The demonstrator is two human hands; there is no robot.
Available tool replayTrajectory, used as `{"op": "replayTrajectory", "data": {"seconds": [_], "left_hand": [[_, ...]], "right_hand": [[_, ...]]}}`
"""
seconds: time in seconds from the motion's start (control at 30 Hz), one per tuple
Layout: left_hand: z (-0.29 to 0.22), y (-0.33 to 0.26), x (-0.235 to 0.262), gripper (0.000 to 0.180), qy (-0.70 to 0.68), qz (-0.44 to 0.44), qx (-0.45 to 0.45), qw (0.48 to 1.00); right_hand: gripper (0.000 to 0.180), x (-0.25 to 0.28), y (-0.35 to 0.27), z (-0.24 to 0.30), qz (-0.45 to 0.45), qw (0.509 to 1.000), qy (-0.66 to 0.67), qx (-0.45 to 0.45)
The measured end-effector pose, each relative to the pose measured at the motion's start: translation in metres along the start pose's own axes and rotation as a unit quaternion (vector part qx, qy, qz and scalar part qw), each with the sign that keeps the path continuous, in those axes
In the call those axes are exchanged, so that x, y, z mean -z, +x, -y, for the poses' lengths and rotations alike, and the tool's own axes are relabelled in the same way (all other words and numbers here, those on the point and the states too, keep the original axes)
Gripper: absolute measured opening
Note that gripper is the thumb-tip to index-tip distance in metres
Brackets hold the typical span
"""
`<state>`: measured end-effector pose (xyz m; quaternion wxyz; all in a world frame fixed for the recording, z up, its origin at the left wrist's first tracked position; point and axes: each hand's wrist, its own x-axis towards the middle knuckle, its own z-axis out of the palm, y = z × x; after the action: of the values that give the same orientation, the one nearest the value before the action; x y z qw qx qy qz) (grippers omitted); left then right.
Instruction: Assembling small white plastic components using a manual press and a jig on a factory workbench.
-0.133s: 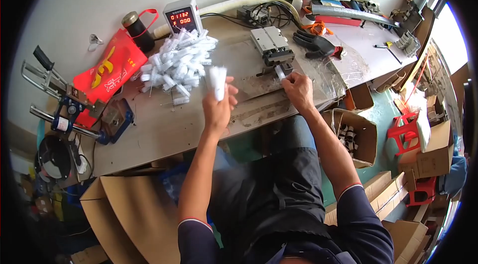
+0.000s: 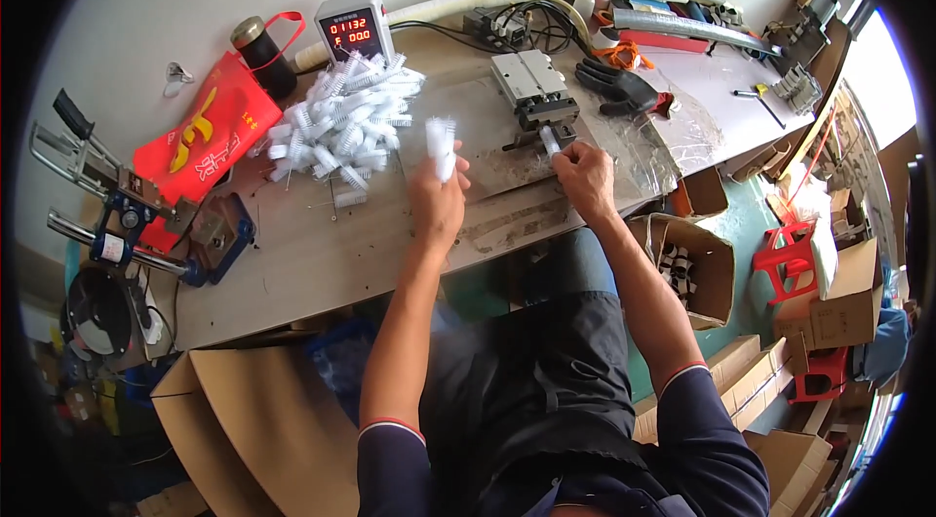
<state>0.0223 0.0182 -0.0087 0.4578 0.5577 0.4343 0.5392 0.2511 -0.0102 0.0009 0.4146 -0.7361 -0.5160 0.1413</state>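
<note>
My left hand is closed around a small bunch of white ribbed plastic pieces, held upright above the table. Slightly blurred, the bunch cannot be counted. To its left lies a heap of similar white pieces. My right hand pinches one white piece at the front of a small metal clamping fixture. That piece's far end sits at the dark jaw of the fixture; the fingers hide its near end.
A counter box with red digits stands behind the heap. Left are a red bag, a dark flask and a blue-based metal press. A black glove lies right of the fixture. An open carton stands below the table's right edge.
My left hand, with its bunch of white pieces, has moved a little right, toward the fixture. The right hand stays at the fixture, holding its piece.
</note>
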Motion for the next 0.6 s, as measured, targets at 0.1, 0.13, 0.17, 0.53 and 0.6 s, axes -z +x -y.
{"op": "replayTrajectory", "data": {"seconds": [0.1, 0.13, 0.17, 0.53, 0.6], "left_hand": [[0.011, 0.004, 0.002, 0.029, 0.017, -0.006, -0.021, 1.0], [0.014, 0.004, 0.003, 0.03, 0.029, 0.007, -0.035, 0.999], [0.014, 0.003, 0.004, 0.031, 0.042, 0.019, -0.05, 0.998], [0.026, 0.003, 0.007, 0.023, 0.03, 0.005, -0.063, 0.998], [0.024, 0.002, 0.005, 0.023, 0.022, -0.005, -0.07, 0.997]], "right_hand": [[0.022, -0.001, 0.005, 0.007, 0.001, 1.0, 0.003, -0.015], [0.021, -0.001, 0.006, 0.008, 0.005, 1.0, 0.002, -0.024], [0.021, -0.001, 0.008, 0.007, 0.009, 1.0, 0.0, -0.023], [0.021, -0.006, 0.009, 0.003, 0.001, 0.999, 0.02, -0.028], [0.021, -0.004, 0.009, 0.003, 0.003, 0.999, 0.02, -0.033]]}}
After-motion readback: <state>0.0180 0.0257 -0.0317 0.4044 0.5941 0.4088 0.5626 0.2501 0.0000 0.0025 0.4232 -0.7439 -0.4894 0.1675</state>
